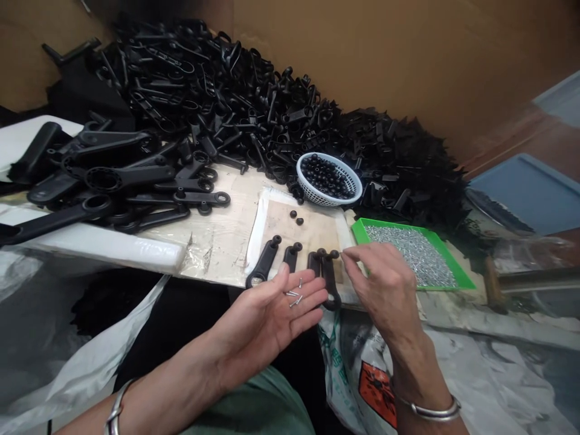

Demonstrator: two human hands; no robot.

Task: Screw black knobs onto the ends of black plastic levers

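My left hand (276,308) is palm up with its fingers stretched out, holding several small metal screws (294,294) on the fingers. My right hand (385,284) is closed in a pinch beside the round black knob (334,254) on the end of the rightmost black plastic handle (330,281). What its fingertips hold, if anything, is too small to make out. Farther left on the board lie more black handles, one (265,260) tilted and another (290,258) partly behind my left fingers. Two loose black knobs (296,218) lie behind them.
A pale blue basket (356,196) of black knobs stands behind the board (317,220). To the right is a green tray (462,283) full of screws. Black plastic parts (217,90) are heaped at the back; black handles (122,175) pile up at left. Plastic bags (348,362) hang below the edge.
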